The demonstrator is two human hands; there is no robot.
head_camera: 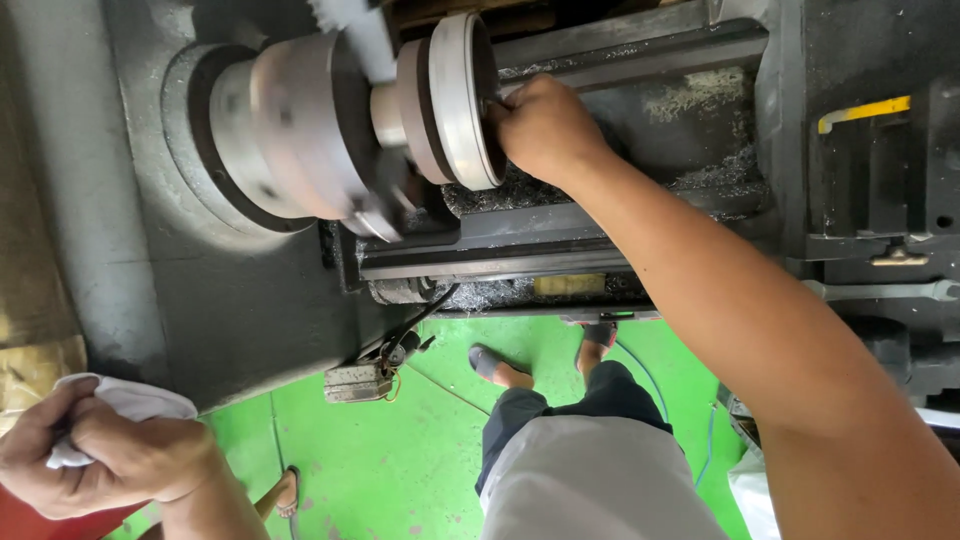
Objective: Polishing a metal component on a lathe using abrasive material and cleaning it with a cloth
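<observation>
My right hand [545,125] reaches to a lathe, its fingers curled onto the open face and rim of a round silver metal disc [455,95]. The disc is mounted on a short shaft in front of the big grey chuck [295,125]. The fingertips are hidden inside the disc's recess. My left hand [110,450] is low at the left, away from the machine, closed around a crumpled white cloth [135,400].
The dark lathe bed [560,225] carries metal shavings [700,95]. The carriage with a yellow strip [865,110] is at the right. Below are a green floor [400,450], my sandalled feet [495,365], a small box with cables [355,380], and another person's foot [285,490].
</observation>
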